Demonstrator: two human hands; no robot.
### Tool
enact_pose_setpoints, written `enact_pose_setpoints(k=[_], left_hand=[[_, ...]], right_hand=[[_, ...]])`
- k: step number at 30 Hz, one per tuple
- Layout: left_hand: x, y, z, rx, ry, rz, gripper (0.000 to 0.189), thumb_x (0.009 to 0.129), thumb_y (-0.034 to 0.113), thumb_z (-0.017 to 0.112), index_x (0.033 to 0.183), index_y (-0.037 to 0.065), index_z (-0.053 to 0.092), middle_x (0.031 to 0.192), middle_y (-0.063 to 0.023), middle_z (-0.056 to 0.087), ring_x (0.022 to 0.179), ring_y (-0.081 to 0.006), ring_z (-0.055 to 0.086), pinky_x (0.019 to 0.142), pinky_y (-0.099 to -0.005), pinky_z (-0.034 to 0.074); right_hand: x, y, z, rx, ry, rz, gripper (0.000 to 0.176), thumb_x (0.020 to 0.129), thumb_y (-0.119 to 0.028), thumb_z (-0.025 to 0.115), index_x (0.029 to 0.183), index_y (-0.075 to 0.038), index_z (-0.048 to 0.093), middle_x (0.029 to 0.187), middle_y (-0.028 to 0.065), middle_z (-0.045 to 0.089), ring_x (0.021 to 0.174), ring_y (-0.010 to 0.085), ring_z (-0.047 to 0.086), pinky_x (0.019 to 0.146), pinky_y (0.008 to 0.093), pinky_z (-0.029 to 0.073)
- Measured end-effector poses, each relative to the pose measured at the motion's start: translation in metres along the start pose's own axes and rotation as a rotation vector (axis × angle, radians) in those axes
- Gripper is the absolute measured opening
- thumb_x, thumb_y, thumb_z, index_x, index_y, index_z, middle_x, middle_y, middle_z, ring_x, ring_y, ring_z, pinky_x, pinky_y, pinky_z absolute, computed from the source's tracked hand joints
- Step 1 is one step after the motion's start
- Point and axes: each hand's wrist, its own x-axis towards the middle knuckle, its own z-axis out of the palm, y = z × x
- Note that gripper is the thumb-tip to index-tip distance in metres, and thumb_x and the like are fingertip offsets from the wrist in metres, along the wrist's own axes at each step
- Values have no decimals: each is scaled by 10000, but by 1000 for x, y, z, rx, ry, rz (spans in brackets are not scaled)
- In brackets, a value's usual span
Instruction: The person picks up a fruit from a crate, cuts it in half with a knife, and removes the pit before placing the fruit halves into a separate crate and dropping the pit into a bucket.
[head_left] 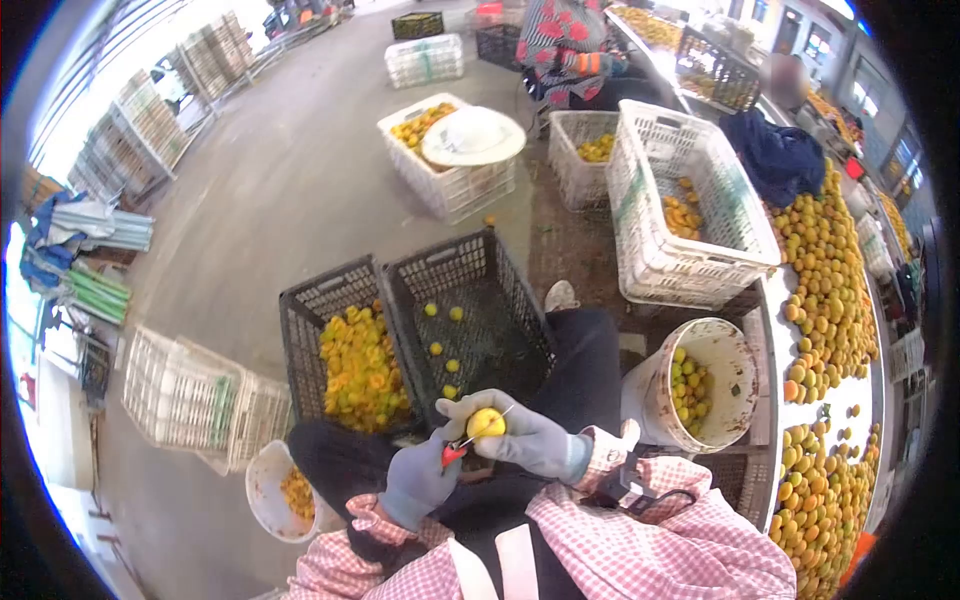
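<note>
Both my hands wear grey gloves and meet in front of my lap. My left hand is closed round the red handle of a small knife, whose blade lies against a yellow apricot. My right hand grips that apricot between thumb and fingers. Just beyond them stands a black crate with several whole greenish-yellow fruits on its bottom. Beside it, on the left, a second black crate holds a heap of cut-open orange fruit.
To my right is a white bucket of whole fruit, beside a long table heaped with apricots. White crates stand ahead and at left. A small bucket with orange pieces is by my left knee. Another person sits farther back.
</note>
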Motion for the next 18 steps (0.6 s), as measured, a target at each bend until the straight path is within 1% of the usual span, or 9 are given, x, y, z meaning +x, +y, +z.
enact_pose_setpoints(k=[4, 7, 9, 10, 11, 13, 14, 16, 18], left_hand=[[3, 1, 3, 9, 19, -8, 457, 798, 178, 644, 1236, 121, 530, 716, -167, 622, 628, -382, 605, 539, -460, 469], [5, 1, 4, 4, 31, 6, 499, 800, 179, 648, 1277, 129, 509, 710, -175, 621, 626, -385, 604, 538, -459, 469], [4, 0, 5, -20, 42, 18, 548, 802, 184, 653, 1319, 128, 483, 710, -188, 622, 625, -389, 604, 537, -460, 466], [4, -2, 8, -22, 38, 33, 548, 802, 184, 653, 1319, 128, 483, 710, -188, 622, 625, -389, 604, 537, -460, 466], [4, -7, 14, -31, 12, -37, 499, 815, 188, 645, 1289, 120, 503, 727, -196, 625, 642, -393, 605, 539, -458, 464], [1, -23, 28, -42, -20, -95, 452, 828, 191, 637, 1259, 113, 523, 744, -205, 628, 659, -396, 606, 542, -456, 461], [-2, -34, 34, -106, -51, -143, 380, 839, 195, 641, 1195, 93, 553, 715, -183, 625, 639, -365, 616, 540, -440, 459], [-4, -39, 36, -170, -85, -195, 313, 849, 198, 645, 1130, 74, 584, 687, -161, 623, 618, -333, 627, 538, -424, 457], [-17, -37, 28, -446, 66, -185, 191, 879, 194, 642, 978, 34, 609, 641, -72, 601, 579, -190, 611, 510, -340, 439]], right_hand=[[6, 6, -1, -296, 74, -121, 348, 865, -128, 672, 1150, -73, 479, 1093, 93, 637, 1311, 232, 401, 1154, 409, 120], [10, 7, 10, 114, 117, -76, 295, 863, -150, 679, 1095, -90, 507, 1015, 70, 665, 1338, 246, 374, 1148, 414, 148], [13, 10, 15, 253, 83, -115, 243, 867, -117, 657, 1061, -90, 514, 984, 61, 654, 950, 160, 611, 1171, 428, 147], [12, 13, 15, 221, 137, -111, 203, 884, -118, 638, 1052, -86, 530, 988, 64, 652, 918, 153, 616, 1119, 394, 285], [11, 21, 11, 212, 148, -122, 203, 884, -118, 638, 1052, -86, 530, 988, 64, 652, 918, 153, 616, 1119, 394, 285], [12, 38, 1, 258, 252, -82, 264, 877, -164, 661, 1094, -82, 533, 964, 72, 652, 1154, 226, 541, 1096, 404, 293], [8, 39, 1, 249, 354, -91, 312, 887, -157, 642, 1150, -65, 501, 967, 70, 645, 1035, 192, 585, 1059, 392, 345], [7, 26, -9, 176, 511, -115, 344, 891, -140, 623, 1193, -62, 475, 1013, 78, 633, 1030, 191, 585, 1039, 381, 367], [2, 13, -21, 144, 636, -160, 438, 892, -109, 590, 1289, -60, 412, 1111, 96, 600, 1030, 199, 587, 988, 356, 415]])
